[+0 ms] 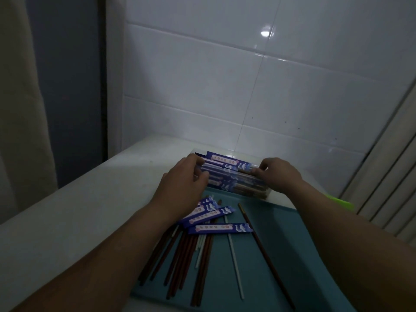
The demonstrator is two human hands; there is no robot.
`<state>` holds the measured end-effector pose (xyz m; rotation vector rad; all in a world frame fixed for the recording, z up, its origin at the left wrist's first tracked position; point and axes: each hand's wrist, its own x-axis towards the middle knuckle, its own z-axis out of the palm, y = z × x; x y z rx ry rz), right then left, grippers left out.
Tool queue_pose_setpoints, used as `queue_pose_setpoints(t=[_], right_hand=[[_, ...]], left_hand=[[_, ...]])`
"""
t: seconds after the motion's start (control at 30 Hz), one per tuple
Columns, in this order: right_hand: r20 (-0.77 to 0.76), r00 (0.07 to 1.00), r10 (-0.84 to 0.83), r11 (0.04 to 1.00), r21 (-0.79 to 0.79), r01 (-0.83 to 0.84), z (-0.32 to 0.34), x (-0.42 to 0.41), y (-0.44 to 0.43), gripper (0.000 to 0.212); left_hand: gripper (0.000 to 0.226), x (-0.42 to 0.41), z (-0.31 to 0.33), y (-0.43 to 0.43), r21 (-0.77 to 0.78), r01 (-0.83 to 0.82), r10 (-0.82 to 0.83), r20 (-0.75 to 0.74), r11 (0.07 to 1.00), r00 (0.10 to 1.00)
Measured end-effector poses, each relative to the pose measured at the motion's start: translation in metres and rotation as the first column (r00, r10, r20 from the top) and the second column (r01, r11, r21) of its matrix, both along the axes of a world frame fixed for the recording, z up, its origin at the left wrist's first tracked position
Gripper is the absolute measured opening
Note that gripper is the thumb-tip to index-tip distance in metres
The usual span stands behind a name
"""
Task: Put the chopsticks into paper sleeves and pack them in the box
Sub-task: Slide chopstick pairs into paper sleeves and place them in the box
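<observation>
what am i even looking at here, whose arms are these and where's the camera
There is one picture, taken by a camera worn on a person's head, looking down at their own bare arms; there is no machine. The left hand and right hand each have a grip on an end of a clear box filled with chopsticks in blue paper sleeves. The box stands at the far edge of a teal mat on a white counter. On the mat lie loose brown and white chopsticks and a few empty blue sleeves, not yet packed.
</observation>
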<state>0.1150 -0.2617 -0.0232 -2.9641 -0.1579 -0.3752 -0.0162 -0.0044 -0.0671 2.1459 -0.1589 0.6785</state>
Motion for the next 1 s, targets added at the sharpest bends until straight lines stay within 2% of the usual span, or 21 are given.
queue_pose_setpoints(t=[0.07, 0.3, 0.37, 0.47, 0.6, 0.67, 0.73, 0.8, 1.0], right_hand=[[0.036, 0.999, -0.011, 0.999, 0.034, 0.01, -0.002, -0.004, 0.003, 0.031], [0.269, 0.958, -0.095, 0.921, 0.389, -0.018, -0.004, -0.043, 0.005, 0.019], [0.285, 0.955, -0.088, 0.892, 0.449, -0.052, -0.007, -0.061, 0.007, 0.017], [0.231, 0.971, -0.058, 0.868, 0.493, -0.065, -0.019, -0.091, 0.006, 0.019], [0.042, 0.999, 0.011, 0.869, 0.493, -0.03, -0.048, -0.121, -0.001, 0.026], [-0.038, 0.999, 0.021, 0.909, 0.416, -0.004, -0.061, -0.129, -0.004, 0.027], [-0.1, 0.995, 0.024, 0.95, 0.313, 0.009, -0.07, -0.132, -0.004, 0.03], [-0.133, 0.991, 0.034, 0.966, 0.259, 0.002, -0.075, -0.136, -0.002, 0.034], [-0.113, 0.993, 0.044, 0.967, 0.255, -0.014, -0.07, -0.139, 0.001, 0.029]], left_hand=[[0.022, 0.0, 0.0, 0.0, 0.003, 0.002, -0.002, -0.002, 1.0, 1.0], [0.017, 0.001, -0.003, -0.001, 0.12, 0.033, -0.024, -0.077, 0.992, 0.997], [0.019, 0.0, -0.003, -0.004, 0.171, 0.051, -0.035, -0.094, 0.984, 0.995], [0.029, -0.006, -0.002, -0.009, 0.339, 0.121, -0.08, -0.132, 0.933, 0.988], [0.05, -0.014, -0.006, -0.018, 0.584, 0.22, -0.113, -0.215, 0.782, 0.97], [0.059, -0.017, -0.01, -0.021, 0.691, 0.248, -0.066, -0.279, 0.679, 0.958], [0.059, -0.018, -0.012, -0.023, 0.735, 0.259, -0.038, -0.303, 0.627, 0.952], [0.05, -0.02, -0.014, -0.024, 0.727, 0.256, -0.043, -0.298, 0.637, 0.954], [0.014, -0.019, -0.012, -0.024, 0.69, 0.231, -0.098, -0.228, 0.686, 0.969]])
